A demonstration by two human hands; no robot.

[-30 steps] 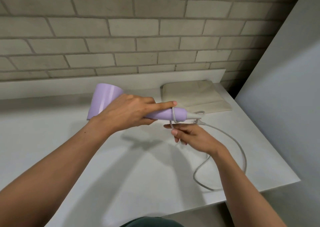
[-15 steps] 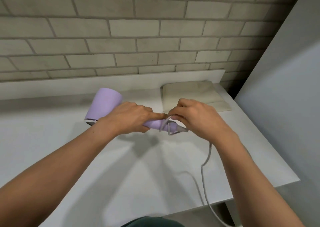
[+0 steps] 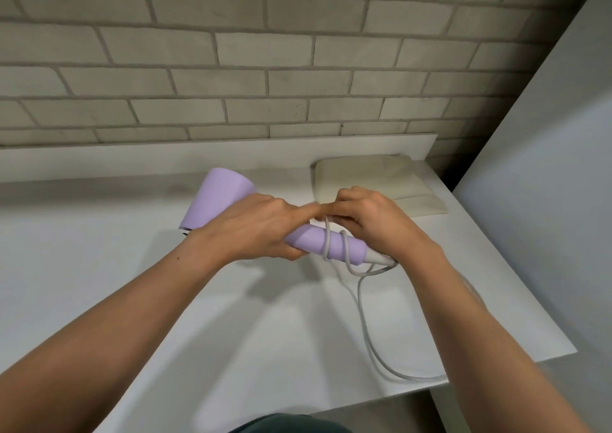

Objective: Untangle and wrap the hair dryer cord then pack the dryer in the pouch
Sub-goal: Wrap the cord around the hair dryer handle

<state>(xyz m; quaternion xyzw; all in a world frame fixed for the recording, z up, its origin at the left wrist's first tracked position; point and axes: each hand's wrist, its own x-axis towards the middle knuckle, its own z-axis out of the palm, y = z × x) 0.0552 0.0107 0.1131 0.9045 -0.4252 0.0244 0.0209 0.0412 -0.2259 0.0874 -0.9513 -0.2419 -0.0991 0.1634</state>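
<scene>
A lilac hair dryer (image 3: 222, 201) is held above the white counter (image 3: 99, 283), its barrel to the left and its handle pointing right. My left hand (image 3: 255, 227) grips the handle near the barrel, index finger stretched along it. The grey cord (image 3: 364, 316) makes two turns round the handle, then drops to the counter and loops toward the front right edge. My right hand (image 3: 371, 220) pinches the cord just above the handle, touching my left fingertip. A flat beige pouch (image 3: 374, 174) lies at the back right, behind my hands.
A brick wall (image 3: 265, 68) rises behind the counter's low white ledge. A grey panel (image 3: 546, 201) stands close on the right. The counter's front right corner (image 3: 573, 350) lies near the cord's loop.
My right hand went from under the handle to above it, carrying the cord round. The handle now carries two turns instead of one, and the slack loop on the counter has shortened.
</scene>
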